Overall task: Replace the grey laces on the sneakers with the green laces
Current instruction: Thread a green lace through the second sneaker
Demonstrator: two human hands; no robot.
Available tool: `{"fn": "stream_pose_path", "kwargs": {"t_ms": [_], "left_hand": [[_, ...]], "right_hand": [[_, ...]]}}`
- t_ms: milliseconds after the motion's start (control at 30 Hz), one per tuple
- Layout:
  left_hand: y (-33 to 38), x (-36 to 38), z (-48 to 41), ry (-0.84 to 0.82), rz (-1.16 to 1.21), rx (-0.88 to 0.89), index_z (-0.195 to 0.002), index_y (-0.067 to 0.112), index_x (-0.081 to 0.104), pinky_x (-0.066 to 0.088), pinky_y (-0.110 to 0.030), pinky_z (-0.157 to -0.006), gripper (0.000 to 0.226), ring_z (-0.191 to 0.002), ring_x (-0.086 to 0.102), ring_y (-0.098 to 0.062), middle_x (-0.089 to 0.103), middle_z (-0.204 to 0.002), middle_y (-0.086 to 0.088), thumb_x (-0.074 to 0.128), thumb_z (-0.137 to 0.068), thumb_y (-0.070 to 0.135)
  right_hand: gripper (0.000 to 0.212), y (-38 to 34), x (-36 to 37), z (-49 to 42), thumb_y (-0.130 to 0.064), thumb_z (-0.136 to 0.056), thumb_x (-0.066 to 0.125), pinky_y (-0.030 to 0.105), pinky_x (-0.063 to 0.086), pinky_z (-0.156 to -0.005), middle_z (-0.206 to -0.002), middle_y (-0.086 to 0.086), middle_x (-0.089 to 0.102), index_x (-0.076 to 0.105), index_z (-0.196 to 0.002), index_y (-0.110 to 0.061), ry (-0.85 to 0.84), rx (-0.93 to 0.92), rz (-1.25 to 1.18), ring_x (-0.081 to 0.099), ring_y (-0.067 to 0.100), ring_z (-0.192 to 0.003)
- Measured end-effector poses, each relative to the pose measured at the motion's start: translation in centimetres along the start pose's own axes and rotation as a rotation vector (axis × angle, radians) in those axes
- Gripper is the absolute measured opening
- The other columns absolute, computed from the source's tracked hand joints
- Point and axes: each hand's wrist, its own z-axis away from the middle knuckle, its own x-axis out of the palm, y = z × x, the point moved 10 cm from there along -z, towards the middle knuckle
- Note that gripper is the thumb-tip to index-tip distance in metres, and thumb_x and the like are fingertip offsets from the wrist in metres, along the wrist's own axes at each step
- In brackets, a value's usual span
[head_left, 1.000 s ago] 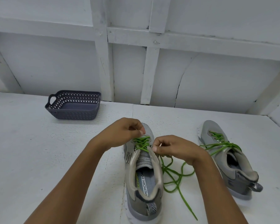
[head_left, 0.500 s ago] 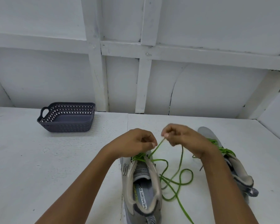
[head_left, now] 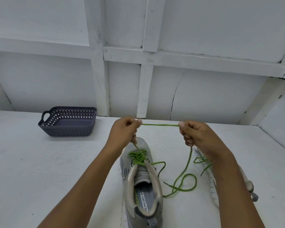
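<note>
Lace (head_left: 160, 125) — green, taut between left hand (head_left: 124, 130) and right hand (head_left: 194, 135).

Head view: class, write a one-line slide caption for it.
Left hand and right hand stretch a green lace taut above a half-laced sneaker.

We hold a green lace (head_left: 160, 125) taut between left hand (head_left: 124, 131) and right hand (head_left: 198, 137) above the near sneaker (head_left: 141, 180) (partly laced); grey basket (head_left: 67, 121) sits far left.
</note>
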Motion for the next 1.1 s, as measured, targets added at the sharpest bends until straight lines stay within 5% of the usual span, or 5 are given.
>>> {"fn": "stream_pose_path", "kwargs": {"t_ms": [133, 267, 533, 900, 1100], "left_hand": [[-3.1, -1.5, -0.5, 0.017, -0.714, -0.024, -0.092, 0.013, 0.06, 0.049, -0.033, -0.069, 0.022, -0.087, 0.064, -0.026, 0.066, -0.089, -0.002, 0.062, -0.093, 0.035], [0.0, 1.8, 1.6, -0.221, -0.638, 0.192, -0.138, 0.026, 0.049, 0.046, -0.031, -0.098, 0.048, -0.12, 0.051, -0.005, 0.051, -0.135, 0.011, 0.063, -0.094, 0.04], [3.7, 1.8, 3.1, -0.236, -0.394, 0.307, -0.088, 0.019, 0.07, 0.053, -0.031, -0.084, 0.023, -0.09, 0.065, -0.006, 0.071, -0.089, 0.011, 0.056, -0.099, 0.033], [-2.6, -1.2, 3.1, -0.159, -0.689, 0.17, -0.099, 0.021, 0.062, 0.051, -0.037, -0.081, 0.015, -0.09, 0.061, -0.012, 0.063, -0.098, 0.007, 0.056, -0.098, 0.034], [-0.5, -1.0, 6.5, -0.299, -0.753, 0.079, -0.082, 0.022, 0.057, 0.043, -0.026, -0.061, 0.038, -0.066, 0.054, -0.008, 0.064, -0.077, 0.004, 0.063, -0.086, 0.059]], "right_hand": [[0.031, -0.5, -0.6, 0.0, -0.035, -0.094, 0.058, 0.024, 0.029, -0.052, -0.061, -0.003, 0.039, 0.059, -0.073, -0.012, 0.065, -0.018, -0.05, 0.03, 0.013, -0.055], [0.029, -1.1, 2.4, 0.2, -0.032, -0.096, 0.059, 0.019, 0.029, -0.049, -0.058, -0.007, 0.036, 0.065, -0.078, -0.011, -0.083, -0.018, 0.111, 0.028, 0.009, -0.051], [0.039, -1.4, 3.3, 0.7, -0.048, -0.085, 0.06, 0.027, 0.034, -0.056, -0.06, 0.001, 0.043, 0.06, -0.068, -0.013, -0.024, -0.053, 0.029, 0.037, 0.017, -0.06], [0.036, -0.5, 2.9, 1.5, 0.003, -0.086, 0.064, 0.032, 0.053, -0.075, -0.074, 0.011, 0.07, 0.054, -0.056, -0.014, 0.146, -0.169, -0.328, 0.068, 0.025, -0.082], [0.032, 0.3, 5.4, 1.9, -0.014, -0.089, 0.071, 0.035, 0.047, -0.07, -0.058, 0.007, 0.062, 0.049, -0.064, -0.013, 0.046, -0.081, -0.078, 0.053, 0.021, -0.062]]}}
